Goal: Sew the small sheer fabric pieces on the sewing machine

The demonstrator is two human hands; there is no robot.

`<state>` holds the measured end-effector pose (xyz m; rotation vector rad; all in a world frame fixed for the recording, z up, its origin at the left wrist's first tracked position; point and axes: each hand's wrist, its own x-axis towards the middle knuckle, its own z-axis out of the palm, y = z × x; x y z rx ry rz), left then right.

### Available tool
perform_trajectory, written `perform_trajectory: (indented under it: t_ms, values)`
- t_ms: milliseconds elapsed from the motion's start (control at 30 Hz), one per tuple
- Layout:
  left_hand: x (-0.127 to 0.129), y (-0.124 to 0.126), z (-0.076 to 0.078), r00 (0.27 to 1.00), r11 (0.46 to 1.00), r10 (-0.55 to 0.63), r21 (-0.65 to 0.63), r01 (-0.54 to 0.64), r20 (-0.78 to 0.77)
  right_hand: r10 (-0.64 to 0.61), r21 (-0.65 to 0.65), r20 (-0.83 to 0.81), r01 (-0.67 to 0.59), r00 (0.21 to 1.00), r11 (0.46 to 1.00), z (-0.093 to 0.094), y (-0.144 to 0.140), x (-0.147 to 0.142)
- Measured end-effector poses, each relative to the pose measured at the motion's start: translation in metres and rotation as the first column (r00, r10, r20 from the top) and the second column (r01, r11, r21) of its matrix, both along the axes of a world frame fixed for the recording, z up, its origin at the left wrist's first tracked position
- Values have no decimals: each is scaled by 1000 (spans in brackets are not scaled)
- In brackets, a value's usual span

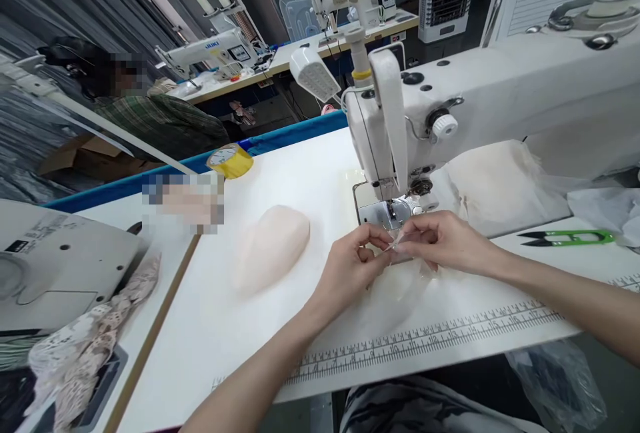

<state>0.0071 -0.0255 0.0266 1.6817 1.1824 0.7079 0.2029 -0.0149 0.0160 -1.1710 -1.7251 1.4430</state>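
Note:
My left hand (357, 256) and my right hand (433, 240) meet just in front of the presser foot (393, 212) of a white sewing machine (480, 86). Both are closed, thumbs and fingers pinching a thin, sheer whitish fabric (403, 280) that hangs over the table edge of the machine bed. Its exact shape is hard to make out. Left of my left hand lies a pale pink bra cup (275, 246) on the white tabletop. Green thread snips (567, 238) rest to the right, beyond my right wrist.
Cream fabric pieces (500, 183) are piled under the machine arm. A yellow tape roll (231, 161) sits at the far table edge. A printed ruler (400, 350) runs along the front. Lace (100, 346) lies at left by another machine. A co-worker (150, 113) sits beyond the blue edging.

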Motion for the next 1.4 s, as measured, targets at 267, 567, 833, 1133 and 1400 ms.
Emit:
perform_trajectory:
  t_ms: [267,567,833,1133,1400]
  values:
    - [-7,4,6,999,999,-47,-8,47,25,0,74,6,-1,1000,997,-1,-3,0]
    - [-8,-3,-16,906,419,179,863,282,-383,-91,517,132,9,987,856,-11,-10,1]
    - [-8,-2,-15,905,372,179,878,300,-385,-36,616,104,-36,994,787,-13,-12,2]
    - [-8,-2,-16,920,348,163,893,284,-356,-33,603,104,-37,994,797,-14,-12,2]
    - [-8,-2,-16,921,344,160,895,285,-354,-28,614,100,-40,995,788,-14,-13,2]
